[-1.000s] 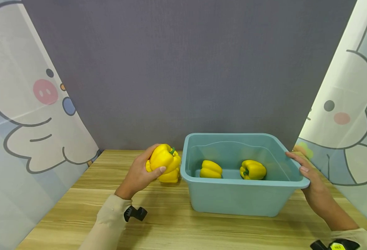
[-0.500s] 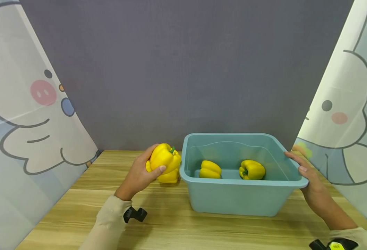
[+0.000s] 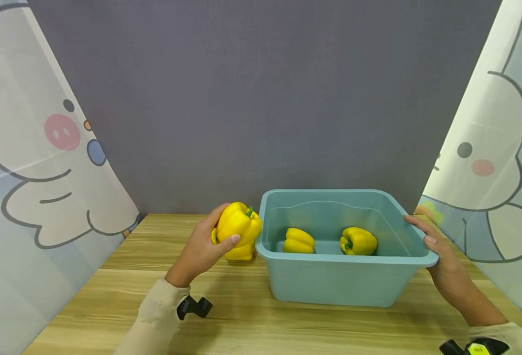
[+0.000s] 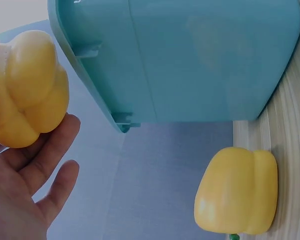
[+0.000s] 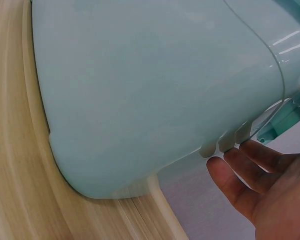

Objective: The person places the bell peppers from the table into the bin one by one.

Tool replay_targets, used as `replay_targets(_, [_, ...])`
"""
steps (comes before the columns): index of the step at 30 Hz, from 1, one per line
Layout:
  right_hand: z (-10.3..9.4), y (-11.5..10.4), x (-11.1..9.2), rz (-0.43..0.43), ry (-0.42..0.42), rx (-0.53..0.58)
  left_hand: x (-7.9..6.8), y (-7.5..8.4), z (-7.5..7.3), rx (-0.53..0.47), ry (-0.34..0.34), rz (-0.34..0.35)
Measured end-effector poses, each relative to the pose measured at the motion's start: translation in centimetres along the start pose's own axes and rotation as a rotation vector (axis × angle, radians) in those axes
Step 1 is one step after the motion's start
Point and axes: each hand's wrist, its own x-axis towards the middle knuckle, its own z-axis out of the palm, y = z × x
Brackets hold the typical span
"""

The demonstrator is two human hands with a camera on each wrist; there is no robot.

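My left hand [image 3: 203,251] holds a yellow bell pepper [image 3: 238,224] in the air beside the bin's left rim, thumb in front and its green stem toward the bin. In the left wrist view, the held bell pepper [image 4: 30,90] sits against the fingers. Behind and below it, a second yellow bell pepper [image 3: 240,252] rests on the table. My right hand [image 3: 449,266] grips the right rim of a light blue plastic bin [image 3: 332,281]; the right wrist view shows its fingertips [image 5: 219,170] at the outer wall. Inside lie two more yellow bell peppers [image 3: 299,240] [image 3: 359,241], apart.
The bin stands on a wood-grain table [image 3: 225,325]. A dark grey panel [image 3: 261,108] rises behind the table. Cartoon-printed cloths [image 3: 61,207] hang on both sides.
My left hand has moved slightly right toward the bin with the bell pepper, mostly in the last half second. The right hand and the bin stay in place.
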Motion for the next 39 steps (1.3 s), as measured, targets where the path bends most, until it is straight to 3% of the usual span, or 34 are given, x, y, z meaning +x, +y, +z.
replay_targets(14, [0.3, 0.0, -0.2, 0.009, 0.01, 0.013, 0.8, 1.4, 0.3, 0.125, -0.036, 0.09])
replay_targets(24, [0.2, 0.0, -0.1, 0.011, 0.022, 0.034, 1.8, 1.9, 0.2, 0.093, -0.107, 0.025])
replay_targets(39, [0.3, -0.2, -0.2, 0.005, 0.021, 0.0, 3.0, 2.6, 0.1, 0.082, -0.21, 0.015])
